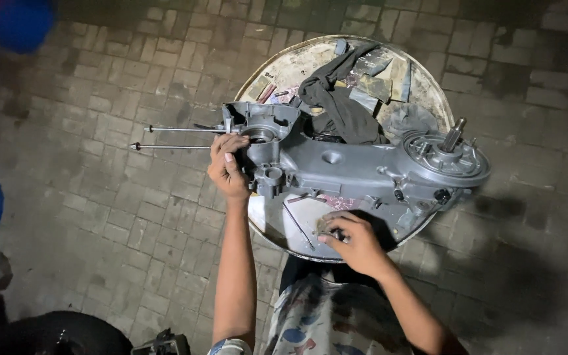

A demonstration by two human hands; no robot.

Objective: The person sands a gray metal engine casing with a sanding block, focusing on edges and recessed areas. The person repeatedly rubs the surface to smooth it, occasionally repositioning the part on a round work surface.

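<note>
Left hand [228, 167] clamped on engine crankcase [356, 167] at 9 o'clock, right hand [356, 242] pinching a small part: casing overhangs round drum top [284, 66], could tip.

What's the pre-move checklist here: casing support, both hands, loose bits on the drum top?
1. Grey engine casing lies across the round drum top; both ends overhang the rim: not ok.
2. Left hand grips the casing's stud end, beside the two long studs: ok.
3. Right hand is on the drum top below the casing, fingers closed around a small part; what the part is: cannot tell.
4. Thin rod lies loose on the drum near the right hand: not ok.
5. Dark rag is bunched behind the casing, touching it: cannot tell if it snags.
6. Shaft at the round end stands free, nothing against it: ok.
</note>
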